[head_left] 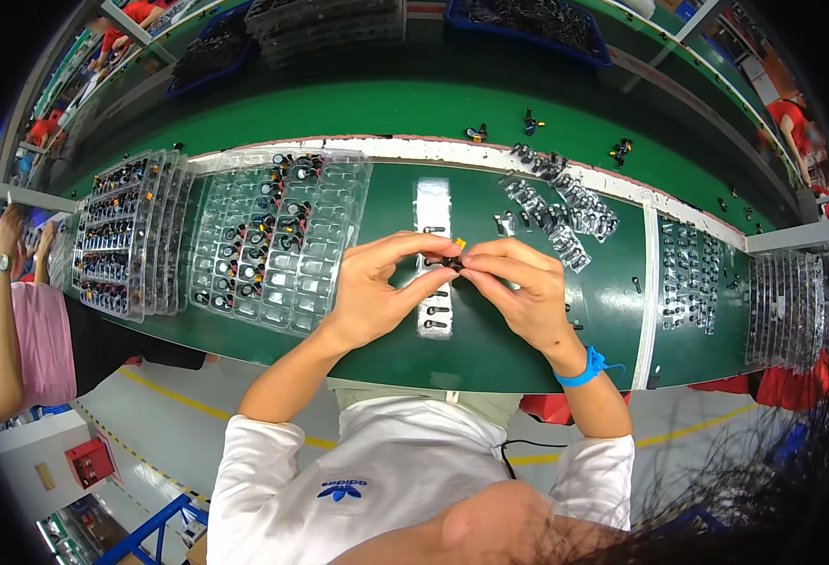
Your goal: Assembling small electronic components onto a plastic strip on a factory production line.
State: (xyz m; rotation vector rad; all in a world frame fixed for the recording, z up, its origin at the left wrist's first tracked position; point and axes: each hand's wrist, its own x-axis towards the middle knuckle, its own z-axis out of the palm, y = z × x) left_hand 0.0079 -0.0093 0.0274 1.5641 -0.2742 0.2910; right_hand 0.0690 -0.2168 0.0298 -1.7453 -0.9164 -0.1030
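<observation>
Both my hands meet at the middle of the green bench, pinching one small black part with a yellow-orange tip (459,244) between thumbs and fingertips. My left hand (377,282) is closed on its left side. From the other side, my right hand (525,285), with a blue band on the wrist, is closed on it too. My fingers hide much of the part. Beneath it lies a narrow pale strip tray (432,201) bearing several small black pieces. Left of my left hand, a clear plastic tray (334,202) holds rows of black parts with orange bits.
Stacked filled clear trays (132,235) stand at far left, beside a person in pink (33,330). Small black pieces in clear strips (565,212) lie right of centre. More strips (688,273) and stacked trays (791,301) lie farther right. Loose parts (621,150) dot the green belt (396,111).
</observation>
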